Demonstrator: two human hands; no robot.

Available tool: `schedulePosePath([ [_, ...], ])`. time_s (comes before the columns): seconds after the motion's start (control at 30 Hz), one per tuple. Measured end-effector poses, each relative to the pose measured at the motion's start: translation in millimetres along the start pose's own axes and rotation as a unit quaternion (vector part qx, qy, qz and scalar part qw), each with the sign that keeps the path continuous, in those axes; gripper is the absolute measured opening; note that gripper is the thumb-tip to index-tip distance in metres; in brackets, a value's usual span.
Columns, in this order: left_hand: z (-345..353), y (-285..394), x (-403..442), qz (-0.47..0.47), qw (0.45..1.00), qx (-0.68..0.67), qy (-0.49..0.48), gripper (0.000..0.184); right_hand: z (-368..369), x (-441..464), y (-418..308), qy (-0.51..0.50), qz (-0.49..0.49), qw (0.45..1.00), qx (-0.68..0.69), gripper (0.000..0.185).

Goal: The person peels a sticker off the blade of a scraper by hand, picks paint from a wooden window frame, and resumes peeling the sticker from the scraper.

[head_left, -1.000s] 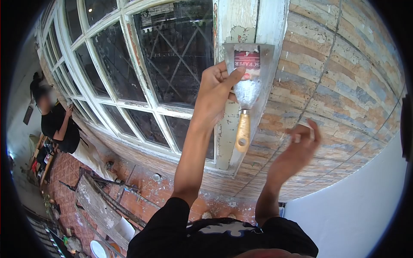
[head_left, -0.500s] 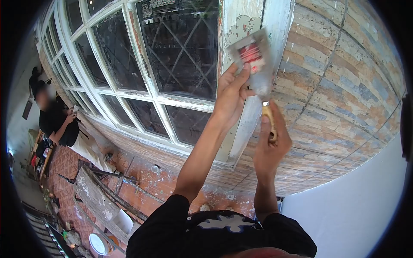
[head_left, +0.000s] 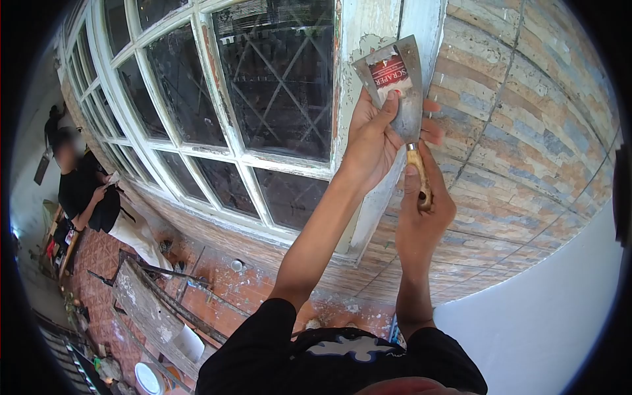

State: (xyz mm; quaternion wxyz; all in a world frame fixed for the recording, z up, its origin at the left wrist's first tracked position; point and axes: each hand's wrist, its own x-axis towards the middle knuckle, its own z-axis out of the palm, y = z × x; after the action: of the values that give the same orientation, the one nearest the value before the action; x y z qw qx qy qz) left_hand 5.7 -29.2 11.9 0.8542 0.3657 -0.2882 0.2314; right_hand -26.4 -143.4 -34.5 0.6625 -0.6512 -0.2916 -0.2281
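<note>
Both hands are on a paint scraper (head_left: 411, 105), held up with its wide metal blade at the top. A red label reading "SCRAPER" sticks to the blade. My left hand (head_left: 374, 135) grips the blade, thumb on its front, with fingertips showing past its right edge. Lower down, my right hand (head_left: 424, 227) is closed around the worn wooden handle, index finger stretched along it. Behind the blade stands the white window frame (head_left: 370, 26), its paint chipped and flaking.
Stone-patterned tiles (head_left: 507, 125) cover the wall at right. White-framed window panes (head_left: 276, 79) fill the left. Below, a worn wooden plank (head_left: 145, 303) rests on a stand, near a white bucket (head_left: 150, 378). Paint flakes litter the tiled floor (head_left: 230, 296). At far left stands another person (head_left: 89, 197).
The scraper has shifted slightly right and turned, so its label is now readable. My left fingertips now show past the blade's right edge. Both hands have moved a little to the right.
</note>
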Motion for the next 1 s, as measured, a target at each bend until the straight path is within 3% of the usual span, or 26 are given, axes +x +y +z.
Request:
schedulePosePath([
  [0.1,-11.7,-0.8,0.1,0.015,1.0,0.015,0.005,0.024,15.9,-1.8,31.1,0.035,-0.079,0.996,-0.024,0.03],
  [0.23,-14.0,-5.6,-6.5,0.014,0.993,0.1,0.066,0.025,28.4,-21.5,42.6,-0.002,0.015,1.0,0.018,0.026],
  [0.27,-13.7,-5.8,-9.1,0.013,0.991,0.107,0.075,0.025,36.0,-24.1,54.1,0.03,-0.048,0.998,0.016,0.025],
  [0.5,-24.0,1.2,-7.2,0.009,0.983,0.172,0.068,0.026,56.1,-35.6,71.0,0.009,0.027,0.99,0.141,0.026],
  [0.6,-24.7,5.9,-5.9,-0.004,0.986,0.158,0.046,0.028,69.4,-45.9,79.6,0.197,-0.124,0.958,0.165,0.026],
  [0.7,-23.8,8.0,-8.2,-0.018,0.983,0.178,0.048,0.032,63.2,-56.1,94.7,0.309,-0.132,0.909,0.247,0.028],
  [1.0,-10.2,10.8,-6.2,-0.054,0.981,0.164,0.091,0.027,44.3,-35.4,87.6,0.377,-0.195,0.856,0.296,0.03],
])
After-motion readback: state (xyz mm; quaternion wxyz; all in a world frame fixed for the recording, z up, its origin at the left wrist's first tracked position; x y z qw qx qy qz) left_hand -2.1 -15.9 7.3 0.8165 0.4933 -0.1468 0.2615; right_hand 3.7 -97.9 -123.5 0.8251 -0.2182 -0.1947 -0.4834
